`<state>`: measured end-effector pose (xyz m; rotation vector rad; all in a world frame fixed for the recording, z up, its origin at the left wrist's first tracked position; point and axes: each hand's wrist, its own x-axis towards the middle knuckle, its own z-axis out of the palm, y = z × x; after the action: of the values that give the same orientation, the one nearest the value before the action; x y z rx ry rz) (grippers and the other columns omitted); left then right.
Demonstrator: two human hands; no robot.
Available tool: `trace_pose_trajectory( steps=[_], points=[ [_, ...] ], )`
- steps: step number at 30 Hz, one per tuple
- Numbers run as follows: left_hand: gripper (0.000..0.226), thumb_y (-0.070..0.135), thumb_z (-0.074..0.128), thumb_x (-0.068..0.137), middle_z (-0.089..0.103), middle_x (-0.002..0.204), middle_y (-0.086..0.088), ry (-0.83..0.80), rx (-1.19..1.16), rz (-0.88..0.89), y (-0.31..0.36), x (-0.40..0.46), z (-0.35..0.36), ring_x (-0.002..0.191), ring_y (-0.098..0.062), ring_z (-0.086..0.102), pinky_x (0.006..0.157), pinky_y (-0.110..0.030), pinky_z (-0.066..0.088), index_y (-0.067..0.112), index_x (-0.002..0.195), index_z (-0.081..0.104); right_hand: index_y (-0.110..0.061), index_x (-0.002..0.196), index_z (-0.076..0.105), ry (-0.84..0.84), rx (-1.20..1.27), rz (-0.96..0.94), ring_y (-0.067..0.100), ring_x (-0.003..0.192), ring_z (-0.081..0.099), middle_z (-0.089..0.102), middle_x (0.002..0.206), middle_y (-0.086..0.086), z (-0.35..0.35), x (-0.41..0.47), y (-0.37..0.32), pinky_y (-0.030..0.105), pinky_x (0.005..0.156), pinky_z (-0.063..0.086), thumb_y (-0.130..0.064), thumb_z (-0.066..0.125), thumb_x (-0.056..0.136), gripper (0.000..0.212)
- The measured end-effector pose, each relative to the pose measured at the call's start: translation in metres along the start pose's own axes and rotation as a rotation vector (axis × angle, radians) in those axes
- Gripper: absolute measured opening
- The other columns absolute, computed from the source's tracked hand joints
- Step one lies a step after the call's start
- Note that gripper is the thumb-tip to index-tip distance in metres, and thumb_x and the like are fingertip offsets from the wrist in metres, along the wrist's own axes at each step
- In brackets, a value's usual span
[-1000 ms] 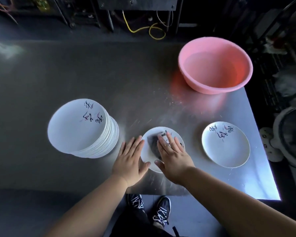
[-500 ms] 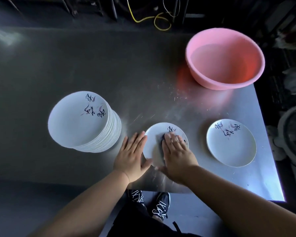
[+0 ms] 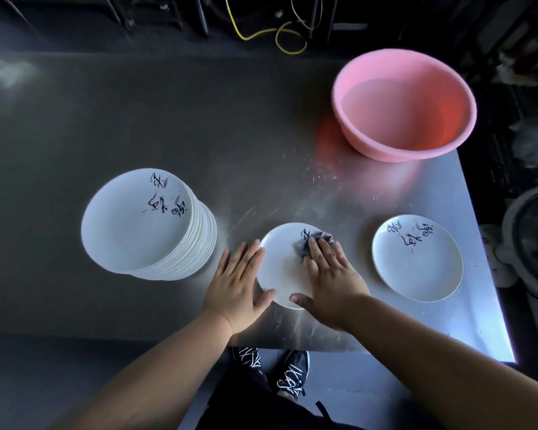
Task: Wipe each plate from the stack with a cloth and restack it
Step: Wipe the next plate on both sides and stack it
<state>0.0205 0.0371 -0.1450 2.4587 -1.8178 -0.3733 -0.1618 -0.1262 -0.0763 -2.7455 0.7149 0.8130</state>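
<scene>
One plate (image 3: 280,268): mid-wipe, centre frame.
Right hand (image 3: 330,274): flat, pressing cloth (image 3: 311,243).
Left hand (image 3: 236,287): flat, steadying rim.
Next: restack, likely on right plate (image 3: 416,268).

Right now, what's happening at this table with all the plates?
A person is wiping a white plate at the table's near edge. The right hand presses a grey cloth flat against the plate's far side, while the left hand steadies its rim. A tall stack of plates waits on the left, and a single plate sits on the right. A pink basin stands behind.
</scene>
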Motion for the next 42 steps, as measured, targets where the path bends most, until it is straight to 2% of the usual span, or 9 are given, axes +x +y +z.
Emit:
trace_pose_trajectory(
  steps=[4, 8, 10, 16, 22, 26, 30, 37, 42],
  points=[
    [0.087, 0.066, 0.037, 0.099, 0.005, 0.176, 0.002, 0.007, -0.013, 0.005, -0.001, 0.000, 0.001, 0.162, -0.023, 0.007, 0.129, -0.054, 0.014, 0.016, 0.167, 0.016, 0.002, 0.149, 0.052, 0.028, -0.022, -0.150, 0.042, 0.155, 0.023, 0.028, 0.165, 0.028, 0.033, -0.038, -0.004, 0.051, 0.121, 0.016, -0.083, 0.023, 0.095, 0.106],
    [0.085, 0.059, 0.045, 0.097, 0.012, 0.175, 0.001, 0.050, -0.025, 0.021, -0.001, 0.000, 0.002, 0.161, -0.026, 0.015, 0.126, -0.058, 0.021, 0.015, 0.166, 0.022, 0.001, 0.137, 0.065, 0.081, -0.113, -0.195, 0.042, 0.149, 0.041, 0.043, 0.159, 0.026, 0.045, -0.040, 0.023, 0.053, 0.121, 0.020, -0.076, 0.044, 0.091, 0.092],
    [0.085, 0.058, 0.046, 0.097, 0.014, 0.175, 0.001, 0.056, -0.033, 0.031, -0.001, 0.000, 0.002, 0.160, -0.027, 0.017, 0.126, -0.058, 0.022, 0.014, 0.165, 0.024, 0.001, 0.143, 0.059, 0.160, -0.095, -0.137, 0.039, 0.155, 0.030, 0.035, 0.165, 0.021, 0.032, -0.016, 0.039, 0.052, 0.122, 0.017, -0.075, 0.038, 0.090, 0.095],
    [0.085, 0.062, 0.039, 0.099, 0.007, 0.176, 0.000, 0.034, -0.014, 0.005, 0.000, 0.000, 0.000, 0.162, -0.024, 0.010, 0.129, -0.054, 0.015, 0.016, 0.167, 0.017, -0.019, 0.164, -0.014, 0.113, -0.079, -0.146, 0.021, 0.156, -0.031, -0.028, 0.170, -0.003, -0.002, 0.028, 0.050, 0.043, 0.132, -0.002, -0.078, 0.004, 0.089, 0.097],
    [0.086, 0.066, 0.035, 0.100, 0.007, 0.176, 0.001, 0.045, -0.001, 0.006, -0.001, 0.000, 0.005, 0.162, -0.024, 0.009, 0.129, -0.054, 0.015, 0.016, 0.167, 0.016, -0.014, 0.167, 0.022, 0.183, 0.199, 0.076, 0.025, 0.163, -0.004, 0.007, 0.176, 0.002, 0.040, -0.036, 0.016, 0.042, 0.129, 0.016, -0.077, 0.030, 0.088, 0.101],
    [0.086, 0.066, 0.033, 0.100, 0.003, 0.176, 0.001, 0.033, 0.034, 0.010, -0.001, 0.000, 0.005, 0.162, -0.024, 0.008, 0.129, -0.054, 0.013, 0.016, 0.167, 0.013, -0.019, 0.169, 0.007, 0.203, 0.228, 0.079, 0.022, 0.159, -0.023, -0.010, 0.176, -0.003, 0.026, -0.013, 0.019, 0.039, 0.131, 0.002, -0.072, 0.034, 0.095, 0.095],
    [0.087, 0.068, 0.036, 0.099, 0.007, 0.176, 0.000, 0.058, 0.015, 0.005, -0.001, 0.001, 0.006, 0.162, -0.024, 0.010, 0.129, -0.054, 0.012, 0.015, 0.166, 0.019, -0.031, 0.168, -0.003, 0.204, 0.255, 0.045, 0.014, 0.157, -0.029, -0.026, 0.170, -0.020, 0.007, 0.020, 0.037, 0.040, 0.131, 0.015, -0.068, 0.029, 0.100, 0.084],
    [0.090, 0.072, 0.037, 0.098, 0.003, 0.176, -0.002, 0.073, -0.021, 0.019, -0.001, 0.000, 0.008, 0.162, -0.025, 0.007, 0.130, -0.052, 0.009, 0.016, 0.166, 0.019, -0.025, 0.168, 0.000, 0.140, 0.476, 0.203, 0.021, 0.158, -0.026, -0.025, 0.171, -0.014, 0.037, -0.050, -0.017, 0.040, 0.130, 0.013, -0.060, 0.033, 0.106, 0.079],
    [0.069, 0.060, 0.044, 0.099, 0.022, 0.173, -0.008, 0.190, -0.003, 0.084, 0.001, -0.004, 0.010, 0.160, -0.031, 0.018, 0.126, -0.057, 0.020, 0.006, 0.142, 0.054, -0.028, 0.169, 0.002, 0.128, 0.478, 0.148, 0.019, 0.159, -0.025, -0.020, 0.172, -0.017, 0.018, -0.028, 0.008, 0.043, 0.130, 0.015, -0.059, 0.029, 0.108, 0.073]
  ],
)
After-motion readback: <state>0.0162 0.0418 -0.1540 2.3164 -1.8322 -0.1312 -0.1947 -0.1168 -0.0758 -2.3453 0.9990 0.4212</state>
